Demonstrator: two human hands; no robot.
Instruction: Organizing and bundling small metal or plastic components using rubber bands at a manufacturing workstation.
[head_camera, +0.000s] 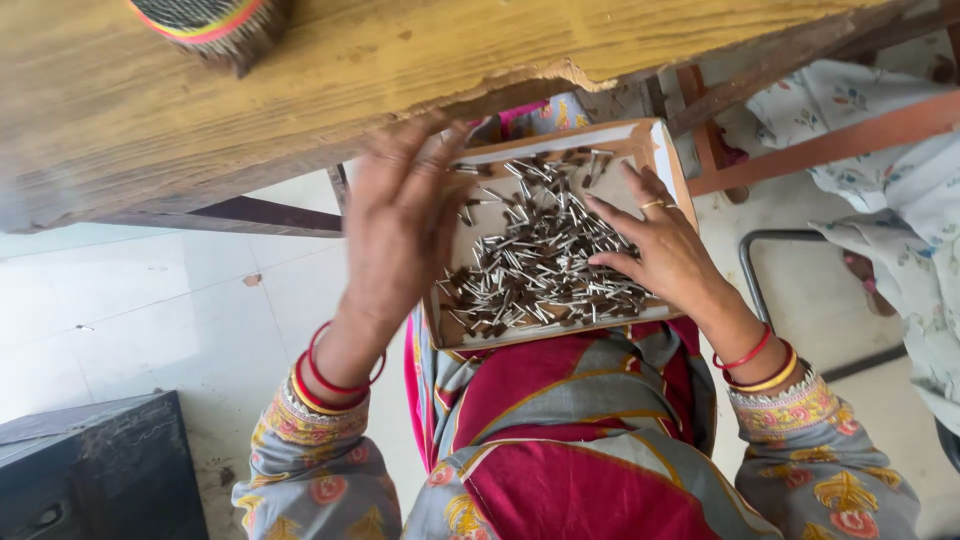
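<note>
Shallow cardboard tray (655, 150) of small metal pins (545, 265) rests on lap; left hand (400, 225) open, steadying far-left rim; right hand (665, 250) open, fingers spread on pins, gripping nothing.

Left hand (398, 225) spread flat, fingers extended; right hand (660, 250) palm down, fingers loosely fanned.

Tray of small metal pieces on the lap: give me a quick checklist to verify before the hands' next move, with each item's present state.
1. Cardboard tray resting on the lap, roughly level: ok.
2. Metal pieces all inside the tray, none seen spilled: ok.
3. Left hand steadying the tray's left edge: ok.
4. Right hand on the pile, fingers spread: ok.
5. Whether either hand pinches a piece: cannot tell.
6. Wooden table edge overhangs the tray's far end, little room: not ok.
</note>
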